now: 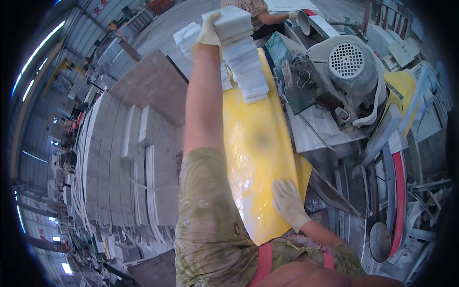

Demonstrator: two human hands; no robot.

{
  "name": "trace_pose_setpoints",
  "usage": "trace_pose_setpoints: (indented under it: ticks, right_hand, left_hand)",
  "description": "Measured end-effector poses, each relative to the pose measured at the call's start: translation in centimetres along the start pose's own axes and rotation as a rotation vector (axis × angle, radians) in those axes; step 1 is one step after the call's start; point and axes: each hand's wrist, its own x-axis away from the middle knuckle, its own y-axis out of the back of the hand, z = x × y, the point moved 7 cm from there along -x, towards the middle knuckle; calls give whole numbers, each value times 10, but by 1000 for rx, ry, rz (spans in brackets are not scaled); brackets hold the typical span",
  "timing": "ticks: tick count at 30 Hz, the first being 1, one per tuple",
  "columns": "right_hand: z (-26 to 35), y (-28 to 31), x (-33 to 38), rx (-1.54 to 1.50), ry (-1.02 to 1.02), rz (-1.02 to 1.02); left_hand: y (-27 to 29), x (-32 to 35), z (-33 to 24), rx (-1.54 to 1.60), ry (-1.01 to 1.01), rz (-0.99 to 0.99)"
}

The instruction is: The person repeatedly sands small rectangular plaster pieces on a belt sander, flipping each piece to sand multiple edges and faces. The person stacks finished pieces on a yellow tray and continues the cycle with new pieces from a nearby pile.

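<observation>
Head view: left hand (209, 33) curls against slabs (242, 61), grip unclear; empty right hand (288, 200) lies open on yellow sheet (265, 165), motor (355, 74) rightward.

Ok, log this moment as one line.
left hand: gloved, touching top stone slab | right hand: gloved, flat on yellow sheet | stone slabs: stacked at sheet's far end | right of sheet: grille-covered motor
</observation>
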Motion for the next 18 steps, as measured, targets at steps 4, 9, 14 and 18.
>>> trace_pose_setpoints:
  ticks: [4, 9, 14, 18]
  right_hand:
    - [2, 1, 0, -18, -6, 0]
    - [1, 3, 0, -15, 1, -24]
    - [-2, -5, 1, -64, -42, 92]
    - [-2, 0, 3, -95, -56, 56]
  left_hand:
    - [7, -5, 10, -110, 65, 41]
    - [16, 9, -16, -375, 47, 2]
    - [-2, 6, -41, -1290, -64, 118]
    - [-10, 1, -36, -1198, -122, 100]
